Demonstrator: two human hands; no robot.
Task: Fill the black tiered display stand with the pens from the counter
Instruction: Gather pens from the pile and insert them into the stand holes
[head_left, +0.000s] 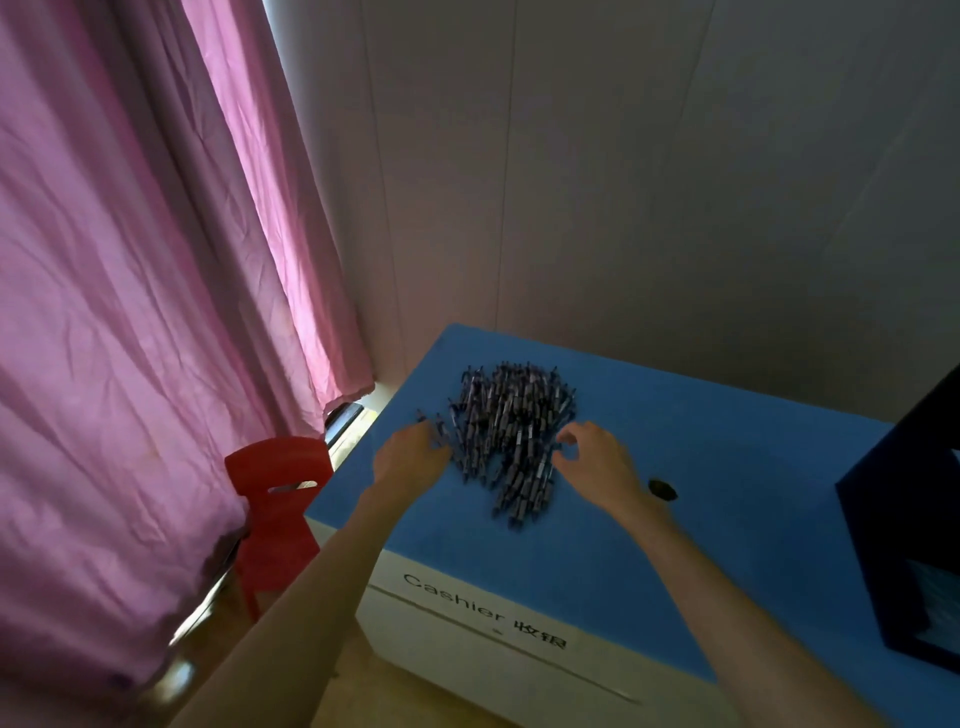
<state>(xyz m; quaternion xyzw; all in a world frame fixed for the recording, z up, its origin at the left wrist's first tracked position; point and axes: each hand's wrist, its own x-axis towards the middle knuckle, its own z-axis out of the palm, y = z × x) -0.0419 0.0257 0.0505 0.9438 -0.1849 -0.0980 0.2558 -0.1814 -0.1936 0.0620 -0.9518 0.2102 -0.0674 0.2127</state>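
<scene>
A pink curtain (145, 291) hangs at my left, a pale wall behind, and a red chair (278, 499) stands beside the blue tabletop (701, 467), whose white front reads "Cashier".

From the head view, the pens (511, 431) lie heaped in the middle of the tabletop, most with their long axes running roughly away from me toward the wall, a few strays fanned out at the left edge of the heap. My left hand (413, 460) rests at the heap's left side, fingers spread and touching the stray pens, its grip open. My right hand (592, 460) sits at the heap's right side, fingers curled loosely with a gap between thumb and forefinger, holding nothing I can make out. The stand (904, 545) shows only partly at the right edge, well apart from the heap.

I judge this the gathering step: next I should close both hands round a bundle, keep the pens aligned, and carry them right to the stand.
</scene>
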